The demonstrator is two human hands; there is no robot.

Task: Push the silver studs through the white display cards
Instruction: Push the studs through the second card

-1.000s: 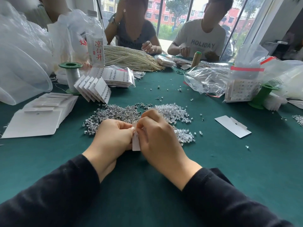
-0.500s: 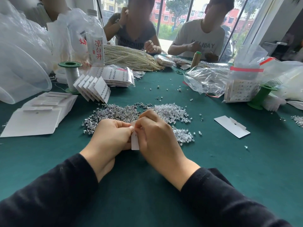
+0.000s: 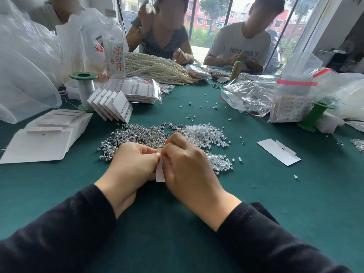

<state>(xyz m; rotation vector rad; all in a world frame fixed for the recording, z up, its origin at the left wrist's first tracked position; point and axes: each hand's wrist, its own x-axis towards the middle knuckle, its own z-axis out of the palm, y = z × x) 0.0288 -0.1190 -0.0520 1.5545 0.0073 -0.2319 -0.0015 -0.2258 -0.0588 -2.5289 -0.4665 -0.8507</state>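
1. Work surface: the green table (image 3: pixel 256 203) carries all stock. The landmark is the silver stud pile (image 3: pixel 136 134).
2. Blank display cards (image 3: pixel 43 140) lie stacked well to the left of the pile. Filled cards (image 3: pixel 116 104) stand behind it, and a heap of clear backs (image 3: pixel 204 134) touches its right side.
3. The left hand (image 3: pixel 132 164) and right hand (image 3: pixel 189 170) meet just in front of the pile. The fingers of both are curled, pinching one white card (image 3: pixel 160 174) held edge-on between them.
4. The stud being fitted is hidden behind the fingertips, so its seating cannot be told.

Recommended practice:
- Grip the card close beside the hole so the board does not buckle.
- Hold the post square to the card face.
- Press straight through. An angled push is likely to bend the post or crease the card.
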